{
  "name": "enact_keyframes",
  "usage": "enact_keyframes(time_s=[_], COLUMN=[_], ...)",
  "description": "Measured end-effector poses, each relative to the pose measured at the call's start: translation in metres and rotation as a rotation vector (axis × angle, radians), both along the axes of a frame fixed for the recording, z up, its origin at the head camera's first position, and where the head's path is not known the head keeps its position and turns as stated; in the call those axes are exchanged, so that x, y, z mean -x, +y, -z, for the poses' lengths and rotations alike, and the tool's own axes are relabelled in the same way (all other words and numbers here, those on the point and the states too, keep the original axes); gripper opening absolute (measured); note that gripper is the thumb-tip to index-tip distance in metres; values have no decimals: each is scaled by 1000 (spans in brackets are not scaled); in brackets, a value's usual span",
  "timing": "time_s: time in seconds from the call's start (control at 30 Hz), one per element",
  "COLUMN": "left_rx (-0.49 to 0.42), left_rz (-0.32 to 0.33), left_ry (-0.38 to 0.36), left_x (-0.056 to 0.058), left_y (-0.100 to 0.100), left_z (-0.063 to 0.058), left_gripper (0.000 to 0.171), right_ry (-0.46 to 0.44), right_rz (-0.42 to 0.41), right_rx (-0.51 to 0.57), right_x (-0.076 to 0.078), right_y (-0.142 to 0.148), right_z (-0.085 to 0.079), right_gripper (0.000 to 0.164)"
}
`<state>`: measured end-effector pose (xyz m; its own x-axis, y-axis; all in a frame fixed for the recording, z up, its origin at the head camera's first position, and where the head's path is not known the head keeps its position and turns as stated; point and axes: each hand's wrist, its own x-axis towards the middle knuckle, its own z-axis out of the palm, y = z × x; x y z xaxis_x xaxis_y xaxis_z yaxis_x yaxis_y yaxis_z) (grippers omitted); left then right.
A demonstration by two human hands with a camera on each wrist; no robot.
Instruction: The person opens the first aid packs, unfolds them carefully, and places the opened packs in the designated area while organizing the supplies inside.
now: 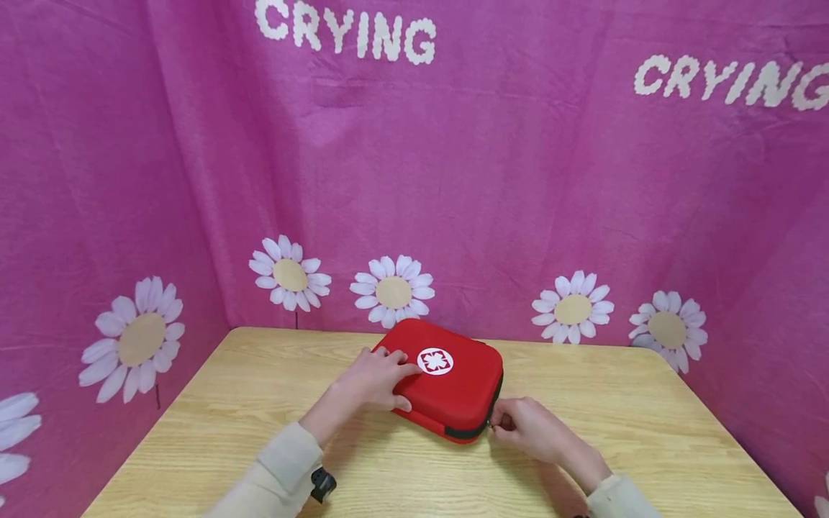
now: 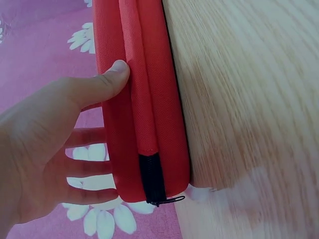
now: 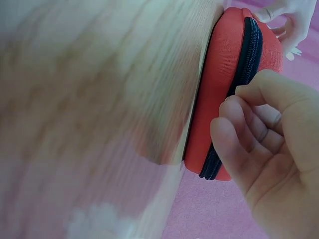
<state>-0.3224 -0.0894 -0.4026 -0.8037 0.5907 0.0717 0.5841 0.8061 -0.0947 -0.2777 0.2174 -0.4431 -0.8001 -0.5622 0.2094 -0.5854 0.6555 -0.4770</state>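
Note:
A red first aid case point(image 1: 447, 399) with a white round emblem lies lid up on the table, its lid down. Across the lid's left side my left hand point(image 1: 376, 378) rests with spread, fairly straight fingers, the thumb point(image 2: 117, 72) against the front wall. At the near right corner, the curled fingers of my right hand point(image 1: 527, 429) pinch a zipper pull point(image 1: 490, 424), mostly covered by the fingertips. In the right wrist view, the black zipper point(image 3: 250, 47) runs along the side wall by that hand. Another zipper pull point(image 2: 172, 200) hangs at the case's left end.
The case stands on a light wooden table point(image 1: 259, 403), near its back edge. Behind and beside the table hangs a pink cloth point(image 1: 492, 180) printed with daisies and white lettering. A black strap point(image 1: 322, 483) shows at the left sleeve.

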Motion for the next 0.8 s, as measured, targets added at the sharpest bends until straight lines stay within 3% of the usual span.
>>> enact_keyframes(time_s=[0.2, 0.47, 0.8], left_rx=[42, 239, 374], left_rz=[-10, 39, 37], left_ry=[41, 193, 351], left_x=[-2, -10, -21], left_y=[3, 13, 24], left_z=[3, -2, 2], left_gripper=[66, 60, 51], right_ry=[29, 93, 96], right_rz=[-24, -20, -10], right_rx=[6, -58, -62], right_x=[-3, -4, -7], right_y=[0, -2, -2], right_z=[1, -2, -4], right_gripper=[19, 19, 20])
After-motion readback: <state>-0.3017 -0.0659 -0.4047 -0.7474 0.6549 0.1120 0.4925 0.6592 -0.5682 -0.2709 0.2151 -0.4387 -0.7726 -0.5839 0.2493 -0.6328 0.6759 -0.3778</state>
